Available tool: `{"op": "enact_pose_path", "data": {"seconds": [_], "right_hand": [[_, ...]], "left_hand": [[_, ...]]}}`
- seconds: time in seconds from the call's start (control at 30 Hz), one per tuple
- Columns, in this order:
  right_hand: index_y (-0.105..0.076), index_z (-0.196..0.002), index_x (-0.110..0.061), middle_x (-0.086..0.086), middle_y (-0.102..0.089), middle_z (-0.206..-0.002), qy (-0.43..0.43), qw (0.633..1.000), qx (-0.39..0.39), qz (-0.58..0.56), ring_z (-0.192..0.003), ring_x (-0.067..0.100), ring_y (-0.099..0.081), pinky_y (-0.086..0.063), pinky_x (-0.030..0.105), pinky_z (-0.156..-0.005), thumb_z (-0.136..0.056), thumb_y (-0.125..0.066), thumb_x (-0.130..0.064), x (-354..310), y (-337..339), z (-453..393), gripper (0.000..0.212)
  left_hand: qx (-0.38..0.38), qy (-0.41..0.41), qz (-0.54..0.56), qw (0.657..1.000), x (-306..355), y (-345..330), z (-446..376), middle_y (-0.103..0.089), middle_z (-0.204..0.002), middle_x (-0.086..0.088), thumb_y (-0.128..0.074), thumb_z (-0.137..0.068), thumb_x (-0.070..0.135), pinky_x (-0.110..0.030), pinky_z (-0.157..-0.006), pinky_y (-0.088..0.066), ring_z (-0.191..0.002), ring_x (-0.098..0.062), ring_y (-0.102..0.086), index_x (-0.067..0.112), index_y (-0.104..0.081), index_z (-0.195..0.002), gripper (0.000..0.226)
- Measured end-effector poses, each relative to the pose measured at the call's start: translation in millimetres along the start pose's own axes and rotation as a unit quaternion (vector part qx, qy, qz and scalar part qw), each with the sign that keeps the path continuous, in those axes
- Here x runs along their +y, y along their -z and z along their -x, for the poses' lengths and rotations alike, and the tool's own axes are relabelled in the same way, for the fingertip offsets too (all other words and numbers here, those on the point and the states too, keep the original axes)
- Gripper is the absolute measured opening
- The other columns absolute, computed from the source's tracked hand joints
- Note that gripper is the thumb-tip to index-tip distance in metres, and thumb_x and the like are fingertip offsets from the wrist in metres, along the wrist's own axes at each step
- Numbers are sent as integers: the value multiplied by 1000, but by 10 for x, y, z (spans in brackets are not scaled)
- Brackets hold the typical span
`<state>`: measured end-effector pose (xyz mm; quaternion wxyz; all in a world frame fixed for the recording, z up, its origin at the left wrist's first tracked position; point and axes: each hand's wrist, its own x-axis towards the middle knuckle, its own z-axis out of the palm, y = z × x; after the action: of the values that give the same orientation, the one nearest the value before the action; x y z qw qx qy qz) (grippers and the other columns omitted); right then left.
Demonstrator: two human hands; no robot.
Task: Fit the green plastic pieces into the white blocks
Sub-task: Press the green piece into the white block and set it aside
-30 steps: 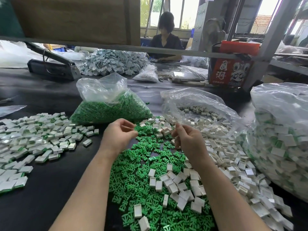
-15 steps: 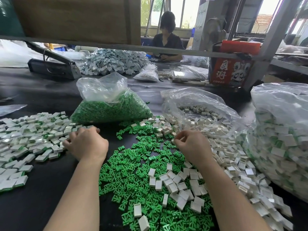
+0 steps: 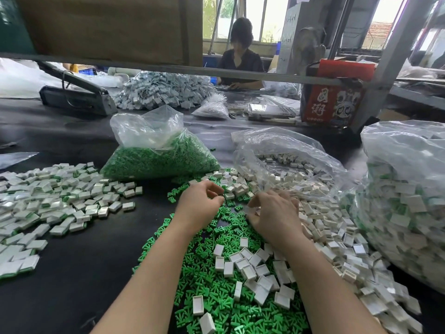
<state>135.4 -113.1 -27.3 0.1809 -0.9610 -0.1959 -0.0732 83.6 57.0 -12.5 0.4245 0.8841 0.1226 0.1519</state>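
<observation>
A spread of loose green plastic pieces [image 3: 204, 280] lies on the dark table in front of me, with empty white blocks [image 3: 248, 268] scattered over it and running off to the right. My left hand [image 3: 199, 203] hovers with curled fingers over the far edge of the green spread, its fingertips close to some white blocks [image 3: 234, 189]; what it holds is hidden. Just right of it, my right hand [image 3: 272, 213] has its fingers curled, and a white block seems pinched between thumb and fingers.
A pile of fitted blocks [image 3: 60, 201] covers the table's left side. Behind stand a bag of green pieces [image 3: 159, 160], an open bag of white blocks [image 3: 289, 165] and a big full bag [image 3: 409, 213] at the right. Across a metal bar [image 3: 168, 68] a person [image 3: 240, 59] works.
My left hand went out to the left pile half a second ago and has come back to the middle beside my right hand. My right hand has shifted slightly forward.
</observation>
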Motion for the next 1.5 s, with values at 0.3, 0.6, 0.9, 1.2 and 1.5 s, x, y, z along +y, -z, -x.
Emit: {"op": "enact_pose_path", "data": {"seconds": [0.3,0.6,0.9,1.2,1.5], "right_hand": [[-70,-92,-26,-13,-72,-87,36,966,25,-256,-85,2,-65,-54,30,-87,-86,-72,-23,-46,120,-31,7],[-67,-92,-31,-11,-69,-89,44,960,-79,-266,-79,4,-65,-55,22,-73,-85,-72,-22,-40,155,2,12],[-70,-93,-37,-20,-65,-89,85,982,-132,-107,-83,-2,-58,-48,21,-74,-82,-76,-35,-115,125,14,13],[-70,-85,-16,3,-74,-82,19,890,-27,-455,-75,16,-71,-58,25,-68,-83,-73,-9,-106,214,27,9],[-71,-97,-3,1,-73,-76,-43,746,-23,-664,-64,6,-67,-49,16,-56,-82,-70,-1,-113,299,25,16]], "left_hand": [[-88,52,197,975,104,-157,56,-72,-78,4,-74,-86,13,-20,-59,-52,-70,-7,-67,16,-71,-97,11],[-91,58,395,912,3,-27,37,-75,-81,-4,-82,-64,20,-20,-64,-54,-72,-12,-69,11,-73,-91,30],[-140,61,535,831,-11,42,27,-75,-93,-13,-86,-55,20,-24,-65,-58,-81,-19,-74,15,-78,-86,32],[-123,80,541,828,-31,40,7,-75,-90,-14,-86,-56,21,-22,-63,-57,-75,-18,-73,13,-78,-82,28],[-122,76,513,847,45,10,24,-75,-90,-16,-84,-60,22,-23,-63,-57,-77,-21,-74,4,-67,-99,46]]}}
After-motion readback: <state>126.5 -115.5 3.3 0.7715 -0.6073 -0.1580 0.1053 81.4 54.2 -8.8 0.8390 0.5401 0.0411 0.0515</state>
